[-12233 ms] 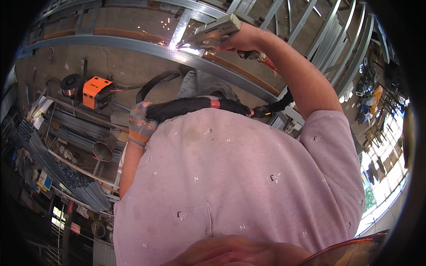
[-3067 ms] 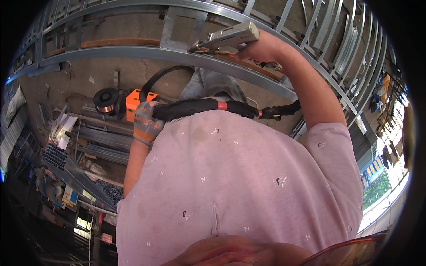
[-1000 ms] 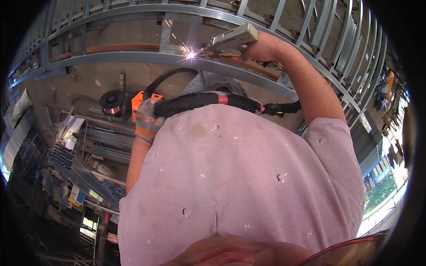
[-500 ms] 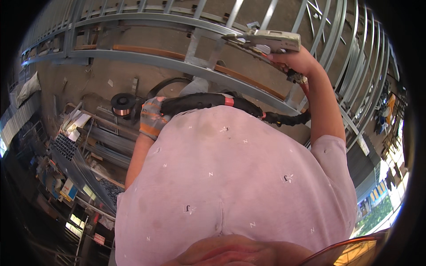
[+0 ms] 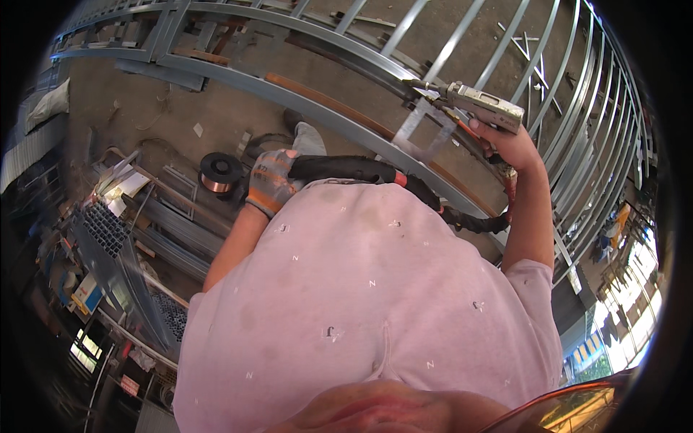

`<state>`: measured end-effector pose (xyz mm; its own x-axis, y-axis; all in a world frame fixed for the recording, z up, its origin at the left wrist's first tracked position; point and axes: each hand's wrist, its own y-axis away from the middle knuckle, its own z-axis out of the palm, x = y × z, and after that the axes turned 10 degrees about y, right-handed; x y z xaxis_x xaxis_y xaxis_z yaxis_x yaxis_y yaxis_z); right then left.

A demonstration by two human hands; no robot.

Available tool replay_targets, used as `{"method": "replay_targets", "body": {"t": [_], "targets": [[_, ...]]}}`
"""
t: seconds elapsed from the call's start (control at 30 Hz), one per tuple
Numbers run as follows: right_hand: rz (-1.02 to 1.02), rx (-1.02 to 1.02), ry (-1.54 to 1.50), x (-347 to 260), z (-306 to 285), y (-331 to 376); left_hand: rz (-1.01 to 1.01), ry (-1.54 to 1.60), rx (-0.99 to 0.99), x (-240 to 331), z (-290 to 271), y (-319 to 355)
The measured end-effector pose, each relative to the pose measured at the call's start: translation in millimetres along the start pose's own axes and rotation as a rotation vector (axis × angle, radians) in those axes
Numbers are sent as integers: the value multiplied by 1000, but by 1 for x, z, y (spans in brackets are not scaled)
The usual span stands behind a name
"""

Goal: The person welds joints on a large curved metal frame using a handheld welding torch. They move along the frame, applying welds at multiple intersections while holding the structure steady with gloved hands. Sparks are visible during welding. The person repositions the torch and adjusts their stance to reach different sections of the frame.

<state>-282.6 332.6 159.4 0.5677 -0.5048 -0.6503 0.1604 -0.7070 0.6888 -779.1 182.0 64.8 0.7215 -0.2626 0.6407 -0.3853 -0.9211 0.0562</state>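
My bare right hand (image 5: 510, 146) is wrapped round the grip of a pale metal welding gun (image 5: 487, 106). The gun points left, its dark nozzle at the inner edge of a galvanized steel frame rail (image 5: 372, 63); whether it touches, I cannot tell. An orange-red line runs beneath the gun. My left hand (image 5: 270, 177), in a grey and orange glove, is closed round a thick black wrapped hose (image 5: 346, 168). That hose crosses in front of my body, carries a red band, and leads toward the gun. A short metal crosspiece (image 5: 413, 130) lies just right of the nozzle.
A black spool of copper-coloured wire (image 5: 219, 179) stands left of my gloved hand. Stacked square tubes (image 5: 101, 229) lie at the left. Long parallel bars (image 5: 498, 50) of the frame stretch across the far side and right. My shod foot (image 5: 292, 117) is near the frame.
The view has shifted, so the frame and spool appear farther right. Along the rail, the welding gun's nozzle has moved left past the crosspiece. Both hands keep their holds.
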Motion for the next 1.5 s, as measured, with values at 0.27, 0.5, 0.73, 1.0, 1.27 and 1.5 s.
{"method": "replay_targets", "body": {"t": [0.27,0.5,0.73,1.0,1.27,1.5], "targets": [[81,-38,-23,-78,73,-24,-29,147,-73,-73,-68,-10],[91,2,135,-128,124,-49,-23,223,-153,-112,-97,-16],[71,-78,153,-145,133,-81,-42,217,-177,-121,-115,-27],[49,-232,150,-156,145,-118,-187,150,-233,-130,-125,-7],[118,-232,176,-154,142,-124,-198,174,-230,-126,-125,-19],[-55,10,265,-148,138,-100,-159,158,-186,-136,-120,-31]]}}
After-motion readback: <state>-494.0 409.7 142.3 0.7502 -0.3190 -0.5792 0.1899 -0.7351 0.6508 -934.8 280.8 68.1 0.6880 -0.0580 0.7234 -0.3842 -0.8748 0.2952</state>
